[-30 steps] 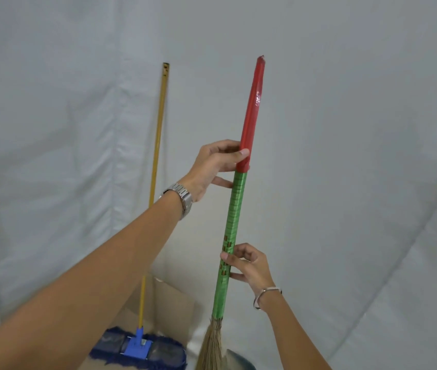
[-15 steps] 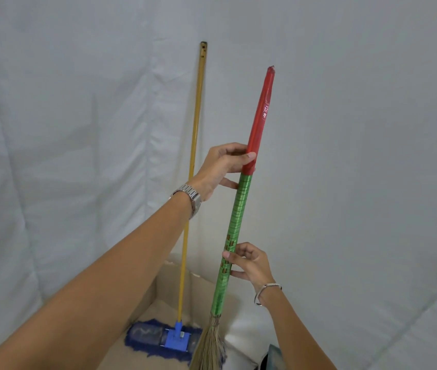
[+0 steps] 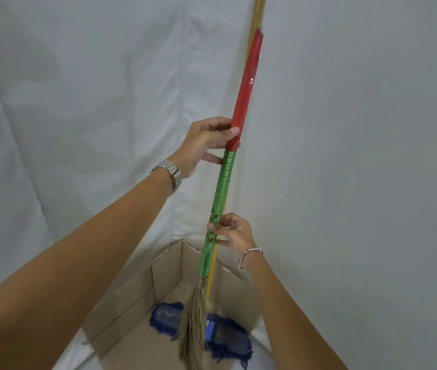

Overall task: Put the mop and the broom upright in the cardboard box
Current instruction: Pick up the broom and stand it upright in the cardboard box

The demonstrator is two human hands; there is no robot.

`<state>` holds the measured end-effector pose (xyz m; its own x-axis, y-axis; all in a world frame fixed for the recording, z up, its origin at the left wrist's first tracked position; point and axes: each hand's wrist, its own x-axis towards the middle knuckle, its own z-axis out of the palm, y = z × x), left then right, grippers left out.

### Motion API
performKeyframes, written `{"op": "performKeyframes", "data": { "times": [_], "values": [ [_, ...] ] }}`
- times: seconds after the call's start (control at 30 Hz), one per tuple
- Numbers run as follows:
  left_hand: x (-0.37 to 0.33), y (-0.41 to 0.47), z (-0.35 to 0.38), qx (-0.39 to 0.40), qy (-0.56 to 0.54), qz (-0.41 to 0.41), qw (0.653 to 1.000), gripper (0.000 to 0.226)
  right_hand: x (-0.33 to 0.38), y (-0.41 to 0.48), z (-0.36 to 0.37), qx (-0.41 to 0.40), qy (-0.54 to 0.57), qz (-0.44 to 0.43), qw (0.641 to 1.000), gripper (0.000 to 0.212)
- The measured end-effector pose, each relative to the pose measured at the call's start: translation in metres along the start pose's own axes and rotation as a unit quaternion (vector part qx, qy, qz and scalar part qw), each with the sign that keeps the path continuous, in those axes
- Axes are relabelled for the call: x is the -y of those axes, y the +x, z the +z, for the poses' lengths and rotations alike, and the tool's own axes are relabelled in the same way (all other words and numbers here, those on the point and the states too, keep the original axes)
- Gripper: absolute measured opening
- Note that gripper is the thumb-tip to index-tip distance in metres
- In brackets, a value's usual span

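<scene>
I hold a broom [image 3: 224, 180] with a red and green handle nearly upright. Its straw bristles hang inside the open cardboard box [image 3: 142, 287]. My left hand [image 3: 206, 142] grips the handle where red meets green. Lower down, my right hand [image 3: 232, 232] pinches the green part. The mop stands in the box: its blue head [image 3: 222, 333] lies flat on the box floor, and its yellow pole [image 3: 256, 14] rises just behind the broom handle and leans on the white sheet.
A white fabric backdrop [image 3: 78, 102] hangs close behind and around the box. The box's far corner [image 3: 182, 244] points at the backdrop, with its walls spreading left and right towards me.
The broom has moved left over the box, so its bristles now hang inside in front of the mop head. The view has tilted down and shows more of the box.
</scene>
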<state>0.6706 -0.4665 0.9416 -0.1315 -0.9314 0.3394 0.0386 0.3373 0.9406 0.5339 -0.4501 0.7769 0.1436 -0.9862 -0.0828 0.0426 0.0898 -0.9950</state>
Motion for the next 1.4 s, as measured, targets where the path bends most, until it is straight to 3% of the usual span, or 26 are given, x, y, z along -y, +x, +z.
{"op": "performKeyframes", "data": {
  "times": [0.37,0.67,1.13,1.4],
  "values": [
    [0.097,0.110,-0.116,0.070,-0.014,-0.047,0.996,0.032,-0.050,0.146,0.077,-0.091,0.011,0.036,0.995,0.026],
    [0.191,0.183,-0.166,0.142,-0.047,-0.082,0.985,0.032,-0.105,0.237,0.106,-0.195,0.004,0.034,0.980,0.023],
    [0.379,0.248,-0.212,0.057,-0.076,-0.136,0.986,0.025,-0.246,0.391,0.111,-0.179,-0.019,0.060,0.982,0.020],
    [0.434,0.266,-0.217,-0.068,-0.086,-0.104,0.989,0.029,-0.292,0.454,0.116,-0.232,-0.054,0.078,0.968,0.023]
  ]
}}
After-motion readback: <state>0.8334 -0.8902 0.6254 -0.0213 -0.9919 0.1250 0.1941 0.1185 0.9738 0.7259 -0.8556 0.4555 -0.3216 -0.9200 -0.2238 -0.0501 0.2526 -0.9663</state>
